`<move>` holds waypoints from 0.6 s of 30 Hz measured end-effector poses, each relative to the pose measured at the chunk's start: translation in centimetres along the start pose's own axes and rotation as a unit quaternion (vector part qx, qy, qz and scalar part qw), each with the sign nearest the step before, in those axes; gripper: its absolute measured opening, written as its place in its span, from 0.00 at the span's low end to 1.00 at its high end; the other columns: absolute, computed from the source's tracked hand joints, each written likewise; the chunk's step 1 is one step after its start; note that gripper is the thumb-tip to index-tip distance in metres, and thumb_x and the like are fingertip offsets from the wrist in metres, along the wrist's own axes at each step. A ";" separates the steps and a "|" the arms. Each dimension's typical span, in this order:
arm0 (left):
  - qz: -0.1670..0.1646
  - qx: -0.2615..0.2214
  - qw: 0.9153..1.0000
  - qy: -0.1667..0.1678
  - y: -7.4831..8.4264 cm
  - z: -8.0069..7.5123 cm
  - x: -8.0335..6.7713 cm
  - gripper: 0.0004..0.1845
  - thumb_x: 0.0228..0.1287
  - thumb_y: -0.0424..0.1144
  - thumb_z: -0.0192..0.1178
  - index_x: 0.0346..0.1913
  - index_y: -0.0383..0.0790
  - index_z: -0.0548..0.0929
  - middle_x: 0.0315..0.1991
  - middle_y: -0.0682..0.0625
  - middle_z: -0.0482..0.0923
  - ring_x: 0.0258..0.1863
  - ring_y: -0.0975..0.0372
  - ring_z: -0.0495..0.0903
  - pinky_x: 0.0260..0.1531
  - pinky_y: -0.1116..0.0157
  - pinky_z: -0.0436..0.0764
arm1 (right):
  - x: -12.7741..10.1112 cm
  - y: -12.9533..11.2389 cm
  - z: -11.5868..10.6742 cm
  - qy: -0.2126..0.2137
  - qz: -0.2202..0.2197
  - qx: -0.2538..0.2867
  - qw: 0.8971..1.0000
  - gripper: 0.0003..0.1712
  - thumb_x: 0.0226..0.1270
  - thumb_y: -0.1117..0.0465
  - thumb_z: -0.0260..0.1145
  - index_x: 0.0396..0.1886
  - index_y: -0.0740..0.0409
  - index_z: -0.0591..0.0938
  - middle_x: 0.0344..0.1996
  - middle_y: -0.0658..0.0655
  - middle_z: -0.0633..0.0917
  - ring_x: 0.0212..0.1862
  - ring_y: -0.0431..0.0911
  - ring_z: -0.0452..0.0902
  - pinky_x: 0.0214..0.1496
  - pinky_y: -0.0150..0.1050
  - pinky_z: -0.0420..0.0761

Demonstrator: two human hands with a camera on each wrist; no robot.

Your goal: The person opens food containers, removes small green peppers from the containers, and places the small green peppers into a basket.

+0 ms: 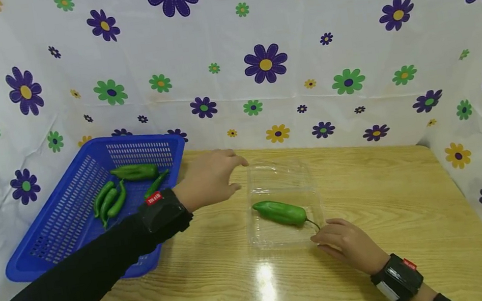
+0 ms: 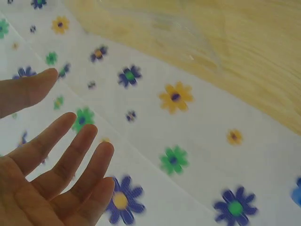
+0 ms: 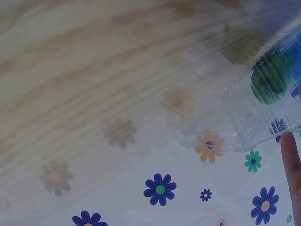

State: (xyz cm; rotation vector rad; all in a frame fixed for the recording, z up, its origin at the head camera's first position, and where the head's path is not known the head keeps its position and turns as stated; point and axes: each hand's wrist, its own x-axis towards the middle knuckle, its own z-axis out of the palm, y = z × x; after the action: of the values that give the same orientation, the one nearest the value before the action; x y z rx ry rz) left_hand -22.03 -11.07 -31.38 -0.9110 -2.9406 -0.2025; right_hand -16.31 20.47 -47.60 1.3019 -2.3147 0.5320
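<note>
A clear plastic box (image 1: 276,238) lies with its lid raised at the far side, and a large green pepper (image 1: 281,212) rests inside, its stem towards the near right corner. My right hand (image 1: 348,243) holds the box at that corner, beside the stem. In the right wrist view, a finger (image 3: 291,172) reaches the box's rim and the pepper (image 3: 271,77) shows through the wall. My left hand (image 1: 210,178) hovers by the lid's left side, thumb and fingers spread apart and holding nothing; its palm (image 2: 28,202) faces the left wrist camera.
A blue plastic basket (image 1: 54,225) on the left contains several green peppers (image 1: 111,199). My left forearm crosses over its near part. The wooden table (image 1: 380,187) meets a flowered cloth (image 1: 215,35) at the back and sides.
</note>
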 end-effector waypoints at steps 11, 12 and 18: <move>0.093 0.036 0.990 -0.100 5.6 6.5 4.5 0.21 0.54 0.38 0.66 0.54 0.46 0.80 0.48 0.50 0.79 0.46 0.57 0.79 0.44 0.61 0.80 | -0.2 0.2 -0.1 -0.007 0.010 0.003 1.000 0.16 0.39 0.67 0.77 0.33 0.55 0.86 0.30 0.47 0.87 0.36 0.39 0.82 0.51 0.44 0.79; 0.095 0.043 0.989 -0.108 5.9 7.1 4.7 0.22 0.54 0.39 0.67 0.54 0.47 0.80 0.48 0.50 0.79 0.46 0.58 0.79 0.43 0.62 0.80 | -0.2 0.2 -0.1 -0.007 0.009 0.001 1.000 0.16 0.40 0.66 0.77 0.33 0.55 0.86 0.30 0.47 0.87 0.36 0.39 0.82 0.51 0.44 0.79; 0.115 0.095 0.979 -0.137 6.4 10.0 5.7 0.25 0.55 0.43 0.68 0.57 0.47 0.77 0.51 0.50 0.77 0.48 0.58 0.78 0.45 0.63 0.79 | -0.2 0.3 -0.2 -0.003 0.005 -0.001 1.000 0.16 0.40 0.66 0.77 0.34 0.55 0.86 0.30 0.47 0.87 0.35 0.39 0.82 0.51 0.44 0.79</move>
State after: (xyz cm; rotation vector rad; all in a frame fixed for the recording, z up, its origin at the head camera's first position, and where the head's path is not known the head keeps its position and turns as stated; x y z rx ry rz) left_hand -23.27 -1.25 -40.02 -1.3299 -2.9850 0.2282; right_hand -16.43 20.85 -47.53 1.2929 -2.3283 0.5299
